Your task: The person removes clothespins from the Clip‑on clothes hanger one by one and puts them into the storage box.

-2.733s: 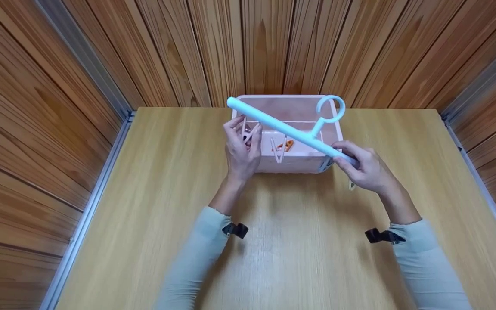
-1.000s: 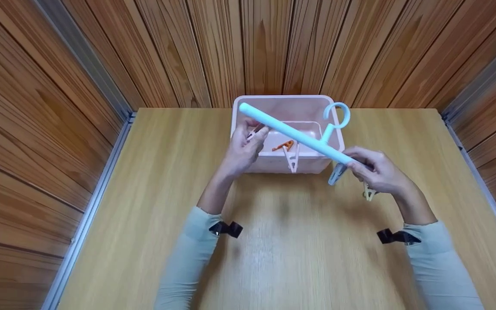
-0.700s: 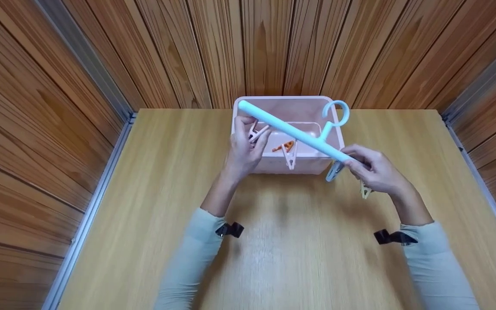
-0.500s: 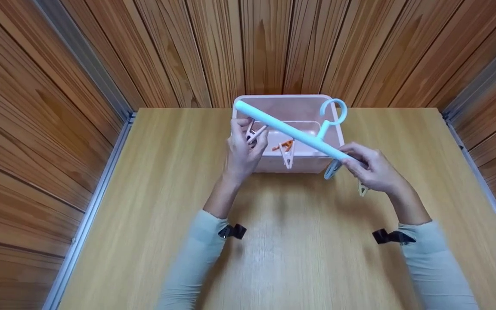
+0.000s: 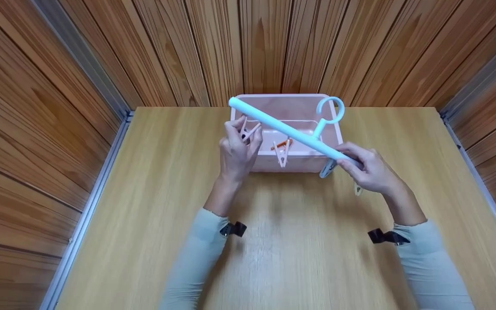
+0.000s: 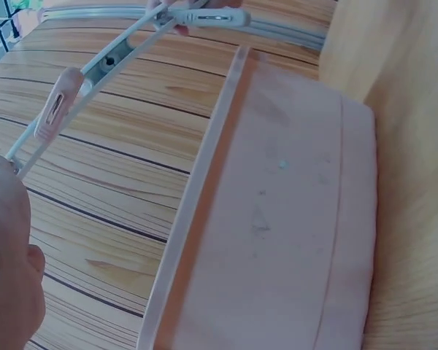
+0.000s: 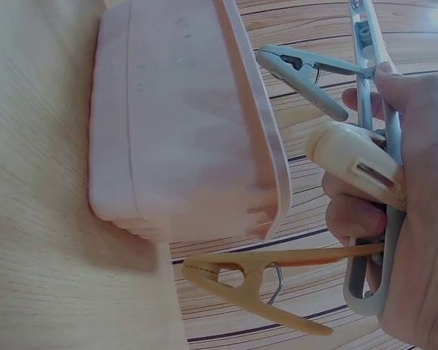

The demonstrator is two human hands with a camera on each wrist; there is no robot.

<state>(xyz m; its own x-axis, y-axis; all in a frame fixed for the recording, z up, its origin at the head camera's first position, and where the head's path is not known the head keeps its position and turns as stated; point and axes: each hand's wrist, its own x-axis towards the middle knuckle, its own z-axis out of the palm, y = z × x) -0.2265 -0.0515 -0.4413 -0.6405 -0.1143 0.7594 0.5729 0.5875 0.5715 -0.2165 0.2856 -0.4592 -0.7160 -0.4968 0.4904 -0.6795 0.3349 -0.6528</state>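
Observation:
My right hand (image 5: 373,172) grips the right end of a light blue clothes hanger (image 5: 282,127), held tilted above a pink bin. At its other end, the fingers of my left hand (image 5: 237,150) pinch a pale pink clothespin (image 5: 252,134); how it meets the hanger is hidden. A second pink clothespin (image 5: 282,157) hangs mid-bar, with a blue clothespin (image 5: 326,168) farther right. Near my right hand, the right wrist view shows a cream clothespin (image 7: 356,164) and a yellow-orange clothespin (image 7: 241,281) on the hanger. In the left wrist view my left hand (image 6: 11,255) is partly cut off.
The pink bin (image 5: 289,165) stands at the table's back edge against the wood-panelled wall. Inside lies an orange clothespin (image 5: 280,144), partly behind the hanging pink one. Bare tabletop (image 5: 291,249) spreads in front of the bin, between my forearms.
Over the last second the hanger has shifted slightly left and up, both hands moving with it. The clothespin in my left hand shows more plainly now, its legs spread between finger and thumb.

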